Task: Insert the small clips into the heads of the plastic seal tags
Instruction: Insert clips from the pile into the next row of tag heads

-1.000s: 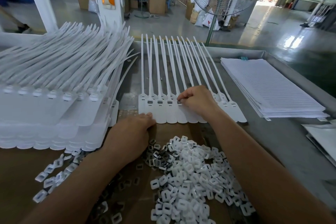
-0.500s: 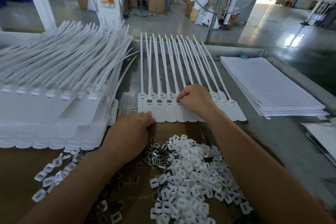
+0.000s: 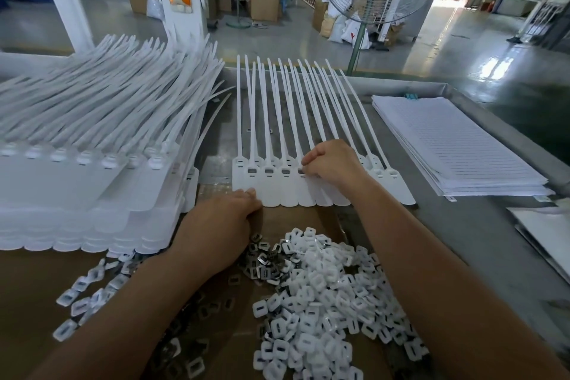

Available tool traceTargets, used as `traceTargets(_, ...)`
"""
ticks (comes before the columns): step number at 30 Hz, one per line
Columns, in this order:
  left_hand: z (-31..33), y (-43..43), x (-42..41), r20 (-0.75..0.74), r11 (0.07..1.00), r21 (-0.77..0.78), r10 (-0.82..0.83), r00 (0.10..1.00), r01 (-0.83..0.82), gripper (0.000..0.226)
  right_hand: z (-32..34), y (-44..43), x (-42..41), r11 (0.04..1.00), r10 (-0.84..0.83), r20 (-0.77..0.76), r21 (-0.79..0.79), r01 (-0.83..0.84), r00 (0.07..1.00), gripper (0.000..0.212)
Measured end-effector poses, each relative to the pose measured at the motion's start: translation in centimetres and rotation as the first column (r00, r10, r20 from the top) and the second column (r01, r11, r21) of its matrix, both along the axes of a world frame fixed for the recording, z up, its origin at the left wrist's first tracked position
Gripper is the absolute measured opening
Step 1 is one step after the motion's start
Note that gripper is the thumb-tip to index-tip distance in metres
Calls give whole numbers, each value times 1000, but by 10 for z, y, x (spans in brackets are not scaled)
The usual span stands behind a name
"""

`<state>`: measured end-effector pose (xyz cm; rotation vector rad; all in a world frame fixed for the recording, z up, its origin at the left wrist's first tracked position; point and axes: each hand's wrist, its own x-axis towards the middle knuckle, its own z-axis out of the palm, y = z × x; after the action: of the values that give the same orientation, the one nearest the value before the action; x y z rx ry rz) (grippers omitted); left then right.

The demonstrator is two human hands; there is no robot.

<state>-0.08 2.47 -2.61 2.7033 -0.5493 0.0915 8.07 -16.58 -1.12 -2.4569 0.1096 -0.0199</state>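
At far left a tall stack of seal tags [image 3: 92, 176] lies with its straps fanned away from the person. A few loose clips [image 3: 86, 296] are scattered on the brown cardboard [image 3: 27, 287] just below it. The left hand [image 3: 222, 225] rests palm down on the cardboard, its bent fingertips touching the near ends of the leftmost tags in a flat row of seal tags [image 3: 277, 191]; whether it holds anything underneath cannot be told. That row lies side by side across the middle, straps pointing away, heads in a line. The right hand [image 3: 334, 163] sits on the heads, fingers curled, thumb and forefinger bunched tight on about the fifth head; any clip between them is hidden. The heads to its left show dark rectangular windows. Nearer the person, between the two forearms, is a pile of white clips [image 3: 324, 296], with darker metal clips [image 3: 265, 265] at its far-left edge beside the left hand. Further right, a stack of lined sheets [image 3: 456, 145] lies on the grey metal table [image 3: 462, 234]
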Motion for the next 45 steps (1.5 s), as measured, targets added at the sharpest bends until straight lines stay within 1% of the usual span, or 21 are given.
traceTargets(2, 0, 0, 1, 4, 1000, 12, -1, 1000, 1, 49, 2, -3, -4, 998, 20, -18, 56, -19, 1000, 4)
traceTargets(4, 0, 0, 1, 3, 1000, 26, 3, 1000, -3, 48, 4, -5, -8, 996, 36, -33, 87, -33, 999, 4)
traceTargets(6, 1, -1, 0, -3, 999, 35, 12, 1000, -12, 45, 8, -4, -13, 995, 63, -25, 75, -61, 998, 7)
traceTargets(9, 2, -1, 0, -3, 999, 35, 25, 1000, -25, 42, 16, 2, -28, 986, 164, 16, 21, -164, 986, 13)
traceTargets(12, 0, -1, 2, 3, 999, 37, 14, 1000, -14, 48, 24, 15, -51, 956, 293, 18, -3, -293, 956, 9)
traceTargets(16, -2, 1, 3, 30, 1000, 15, 14, 999, -15, 48, 38, 32, -76, 886, 451, -68, -82, -456, 890, 9)
traceTargets(19, -3, 1, 3, 21, 1000, -2, -8, 1000, 8, 40, 42, 42, -86, 829, 526, -162, -124, -546, 835, 11)
traceTargets(21, -4, 1, 4, 10, 1000, -12, -8, 1000, 8, 36, 40, 49, -89, 785, 553, -208, -192, -588, 807, 16)
traceTargets(23, -5, 1, 5, -5, 1000, -10, -8, 1000, 8, 37, 37, 54, -91, 753, 559, -229, -263, -604, 797, 18)
traceTargets(26, -3, 2, 5, -17, 1000, 6, -20, 1000, 21, 45, 33, 56, -91, 755, 538, -233, -294, -586, 810, 18)
traceTargets(28, -1, 2, 4, -23, 1000, 9, -17, 1000, 17, 50, 32, 56, -91, 765, 530, -239, -278, -581, 813, 17)
traceTargets(32, 0, 1, 3, -22, 1000, 6, -7, 1000, 7, 52, 31, 55, -90, 758, 543, -238, -275, -592, 805, 14)
traceTargets(34, -1, 1, 3, -15, 1000, -2, -7, 1000, 7, 51, 32, 52, -89, 759, 547, -233, -266, -594, 804, 13)
traceTargets(37, -2, 1, 3, -14, 1000, -11, -14, 1000, 13, 44, 36, 50, -90, 778, 555, -234, -195, -598, 798, 16)
traceTargets(39, -2, 1, 2, -12, 1000, -23, -20, 1000, 20, 40, 37, 49, -91, 777, 563, -235, -177, -604, 792, 18)
traceTargets(45, -3, 1, 2, 2, 999, -37, -24, 1000, 24, 45, 38, 47, -90, 778, 562, -242, -169, -605, 791, 16)
